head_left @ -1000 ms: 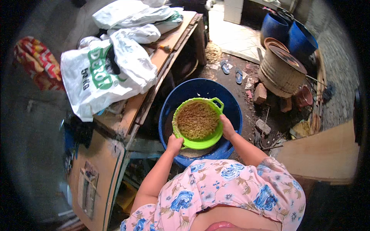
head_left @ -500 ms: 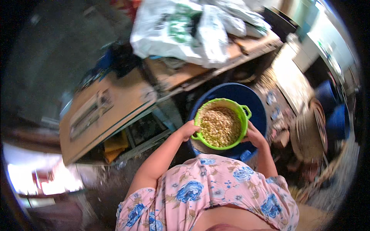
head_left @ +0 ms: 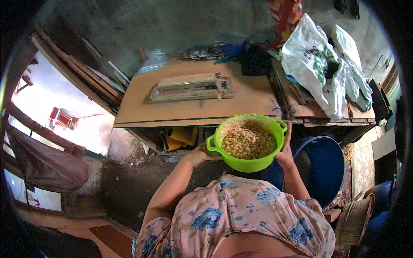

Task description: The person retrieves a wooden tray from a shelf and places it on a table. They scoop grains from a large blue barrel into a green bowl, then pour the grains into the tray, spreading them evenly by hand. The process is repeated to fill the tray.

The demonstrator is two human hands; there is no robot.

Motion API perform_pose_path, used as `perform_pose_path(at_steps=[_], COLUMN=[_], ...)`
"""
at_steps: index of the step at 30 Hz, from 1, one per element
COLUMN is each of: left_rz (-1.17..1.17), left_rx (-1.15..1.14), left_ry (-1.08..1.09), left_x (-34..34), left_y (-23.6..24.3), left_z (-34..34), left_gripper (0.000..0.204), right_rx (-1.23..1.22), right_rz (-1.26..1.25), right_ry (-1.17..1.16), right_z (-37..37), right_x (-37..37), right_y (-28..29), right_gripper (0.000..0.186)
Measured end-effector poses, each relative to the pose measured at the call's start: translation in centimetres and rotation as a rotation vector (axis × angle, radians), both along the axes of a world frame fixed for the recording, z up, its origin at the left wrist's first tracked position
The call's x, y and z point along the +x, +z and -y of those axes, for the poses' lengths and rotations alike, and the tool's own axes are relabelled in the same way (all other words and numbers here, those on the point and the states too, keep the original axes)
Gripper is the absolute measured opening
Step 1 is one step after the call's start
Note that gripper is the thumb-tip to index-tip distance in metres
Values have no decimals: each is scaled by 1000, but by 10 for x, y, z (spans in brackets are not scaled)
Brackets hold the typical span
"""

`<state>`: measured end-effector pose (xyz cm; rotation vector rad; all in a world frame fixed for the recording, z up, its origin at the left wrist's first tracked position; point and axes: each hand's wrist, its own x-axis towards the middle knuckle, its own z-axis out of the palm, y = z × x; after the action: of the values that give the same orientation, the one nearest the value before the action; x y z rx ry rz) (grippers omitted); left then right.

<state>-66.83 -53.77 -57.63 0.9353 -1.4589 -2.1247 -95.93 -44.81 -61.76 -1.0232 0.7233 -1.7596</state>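
A bright green two-handled plastic basin (head_left: 247, 165) is held up in front of my body, roughly level. Pale yellowish beans or grains (head_left: 247, 141) fill much of it, and some stick to its inner wall. My left hand (head_left: 201, 155) grips it at the left handle, fingers partly hidden beneath. My right hand (head_left: 285, 152) is closed on the right side, its thumb up beside the other handle. Just beyond the basin is the front edge of a wooden table (head_left: 254, 96). On that table lies a long wooden frame (head_left: 191, 88) with a pale, grainy-looking strip along it.
A large blue tub (head_left: 331, 172) stands low at my right. White printed sacks (head_left: 314, 60) rest on the table's right part. Clear plastic sheets (head_left: 152, 63) lie at its far left corner. An orange-yellow cloth (head_left: 183, 136) shows underneath. A woven basket (head_left: 355, 221) stands at lower right.
The basin has moved with both hands from above the blue tub leftward to the table's front edge. My view has turned left, so the table now lies ahead.
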Motion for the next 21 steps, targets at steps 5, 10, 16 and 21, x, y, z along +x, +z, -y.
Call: perform_pose_path(at_steps=[5,10,16,21], left_rz=[-19,-123,-72,-191], left_rx=[-161,-235,-130,-272], left_ry=[154,214,159,101], left_x=[-16,-31,-32,-39], left_y=[-44,-60,-63,-61], left_z=[-19,-5,51,114], left_gripper=[67,93,101,99], right_rx=[-100,-130,-188,-184], right_rz=[-128,-355,-352,-409], right_ry=[76,126,-53,-149], right_z=[7,28,87,148], right_x=[-12,-19,-4,3], right_y=[-13,-25,-47,-58], right_gripper=[126,110,97,91])
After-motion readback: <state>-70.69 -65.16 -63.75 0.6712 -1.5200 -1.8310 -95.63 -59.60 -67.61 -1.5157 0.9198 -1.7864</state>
